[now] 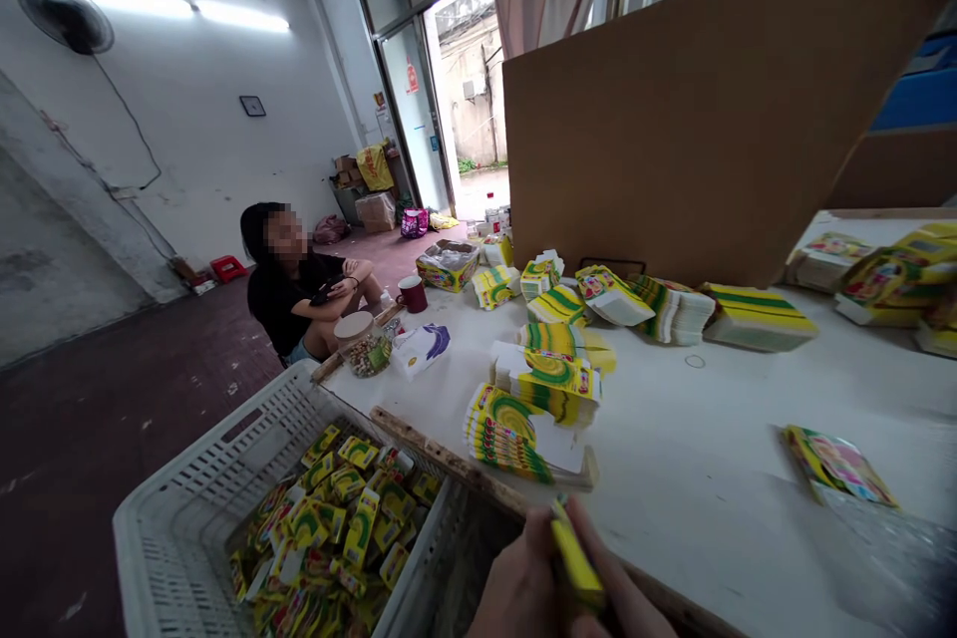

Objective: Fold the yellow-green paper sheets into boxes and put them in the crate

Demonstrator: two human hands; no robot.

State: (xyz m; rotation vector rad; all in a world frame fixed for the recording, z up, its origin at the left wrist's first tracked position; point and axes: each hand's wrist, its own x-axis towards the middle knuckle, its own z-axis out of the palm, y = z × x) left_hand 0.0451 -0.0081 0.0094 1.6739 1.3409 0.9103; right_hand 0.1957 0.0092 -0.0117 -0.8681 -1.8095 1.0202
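Observation:
At the table's near edge, a small yellow and green box [577, 560] is held between my two hands. My left hand [512, 578] is closed on its left side, thumb near the top end. From the right, the fingers of my right hand [626, 583] close against the same box; its lower end is partly hidden by them. Just beyond my hands lies a fanned stack of flat yellow and green cartons [515, 434]. Behind it sits another stack of cartons [557, 387]. To the left, a white plastic basket [160, 488] contains many small yellow and green boxes.
More carton stacks [759, 316] line the white table [673, 439] before a tall cardboard sheet [673, 120]. A clear plastic bag [889, 548] lies right. A lidded jar [363, 349], tissue pack [419, 349] and red mug [412, 294] stand left, near a seated person [299, 294].

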